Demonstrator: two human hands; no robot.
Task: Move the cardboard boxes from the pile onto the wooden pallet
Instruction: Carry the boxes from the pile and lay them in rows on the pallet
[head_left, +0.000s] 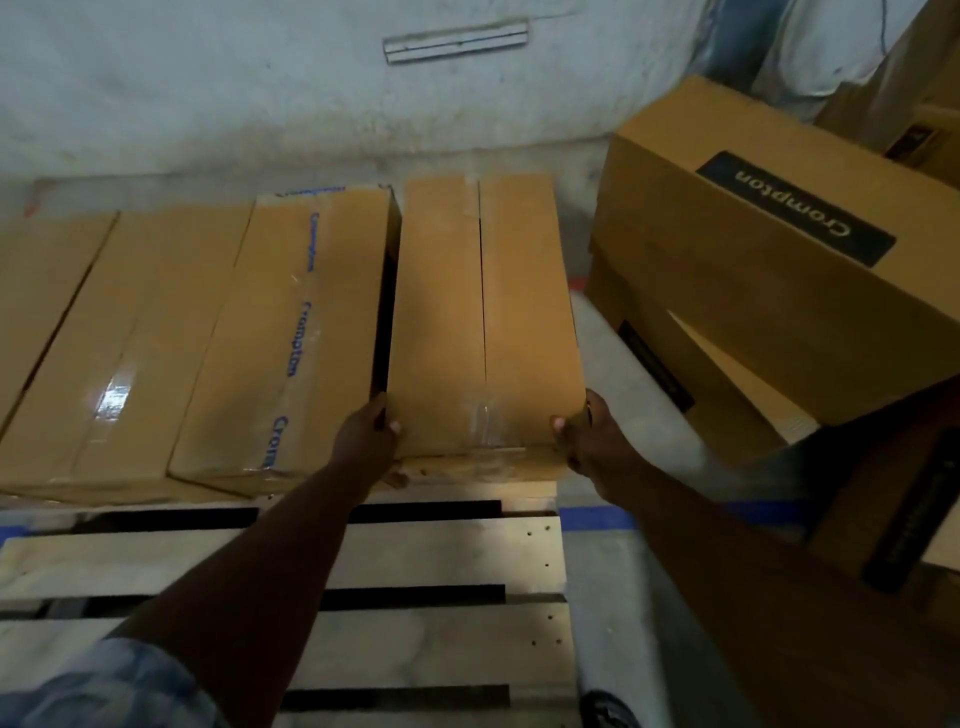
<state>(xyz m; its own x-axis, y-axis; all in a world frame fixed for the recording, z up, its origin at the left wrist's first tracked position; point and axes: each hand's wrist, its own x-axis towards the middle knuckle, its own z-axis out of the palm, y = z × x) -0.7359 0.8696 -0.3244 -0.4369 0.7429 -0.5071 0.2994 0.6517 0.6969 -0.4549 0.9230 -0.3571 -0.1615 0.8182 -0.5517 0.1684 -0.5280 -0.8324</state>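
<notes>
A long plain cardboard box (483, 312) lies at the far right end of the wooden pallet (415, 551), its top seam running away from me. My left hand (369, 436) grips its near left corner and my right hand (587, 436) grips its near right corner. To its left, a box with blue Crompton tape (291, 332) sits slightly tilted, with a dark gap between the two. Further left, more boxes (130, 338) lie side by side on the pallet. The pile of larger Crompton boxes (769, 260) stands on the right.
A grey wall (260, 93) rises directly behind the pallet. Bare pallet slats with dark gaps stretch toward me. Grey floor with a blue tape line (597, 517) lies between pallet and pile. A dark box (893, 519) sits near my right forearm.
</notes>
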